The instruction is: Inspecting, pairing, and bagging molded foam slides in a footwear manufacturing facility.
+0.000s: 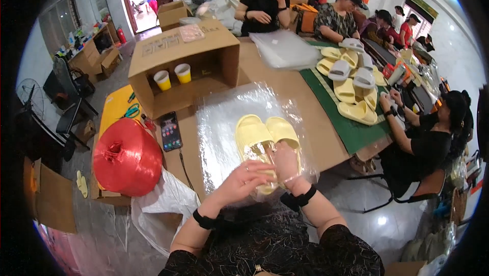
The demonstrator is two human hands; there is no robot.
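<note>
A pair of pale yellow slippers lies side by side in front of me, the left slipper [250, 128] and the right slipper [281, 127] with toes pointing away. Clear plastic film [219, 138] spreads under and around them, and shiny folds cover the heel parts. My right hand [287, 163] reaches onto the right slipper, its fingers partly hidden near the strap and film; whether they grip is unclear. Over the left slipper's heel, my left hand [246, 180] has its fingers stretched toward the right hand, touching the film.
Left of the film lie a phone [170, 131], a red twine roll [127, 157] and teal-handled scissors [131, 111]. An open carton [183, 42] holds two cups. Yellow and grey slippers pile on a green mat [336, 118]; co-workers sit beyond and at right.
</note>
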